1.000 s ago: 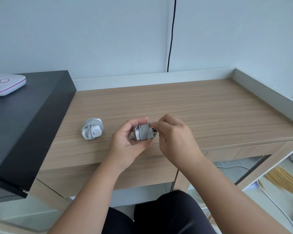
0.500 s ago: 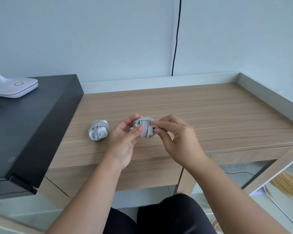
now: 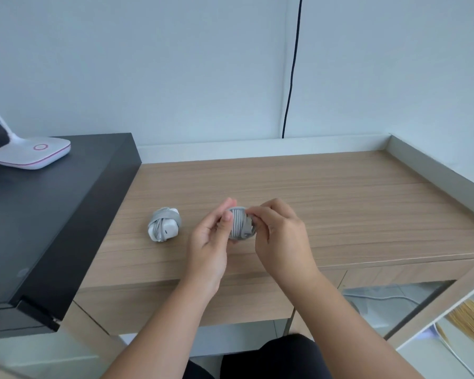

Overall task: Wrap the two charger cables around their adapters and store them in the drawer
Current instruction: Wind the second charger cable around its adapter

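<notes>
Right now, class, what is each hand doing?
Left hand: closed on the wrapped charger.
Right hand: fingertips pinched on the same charger's cable.

Two bare forearms rise from the bottom edge of the frame and converge just below its centre. The left hand (image 3: pixel 209 242) is cupped, palm turned inward, thumb and fingers curled around the left side of a small cable-wrapped adapter (image 3: pixel 240 222). The right hand (image 3: pixel 281 236) arches over from the right, fingertips (image 3: pixel 253 212) pinching the bundle's upper right edge, knuckles facing up.
</notes>
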